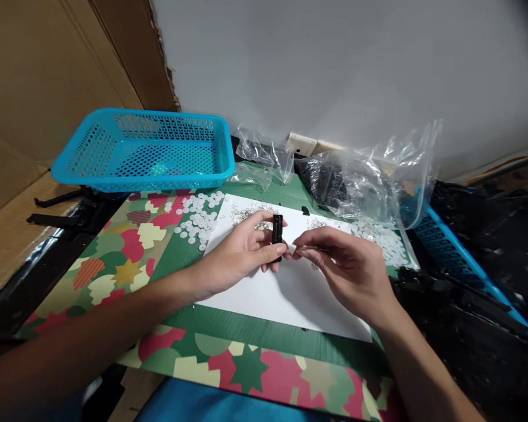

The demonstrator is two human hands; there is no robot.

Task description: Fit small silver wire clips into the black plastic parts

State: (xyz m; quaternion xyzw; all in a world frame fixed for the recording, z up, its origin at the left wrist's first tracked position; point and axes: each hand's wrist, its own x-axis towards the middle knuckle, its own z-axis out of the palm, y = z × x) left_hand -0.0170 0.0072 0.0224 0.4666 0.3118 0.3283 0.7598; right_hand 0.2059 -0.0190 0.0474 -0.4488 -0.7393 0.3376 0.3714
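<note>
My left hand (242, 252) grips a small black plastic part (277, 230), holding it upright between thumb and fingers over a white sheet of paper (286, 293). Beside it, my right hand (343, 264) has its fingertips pinched together next to the part's lower end; what they pinch is too small to make out. Piles of small white discs (198, 220) and thin metal springs (250, 214) lie on the sheet's far edge.
An empty turquoise basket (145, 149) stands at the back left. Clear plastic bags (365, 176), one with black parts, lie at the back right beside a blue basket (449, 252). A patterned mat (123, 246) covers the table. Cardboard leans at left.
</note>
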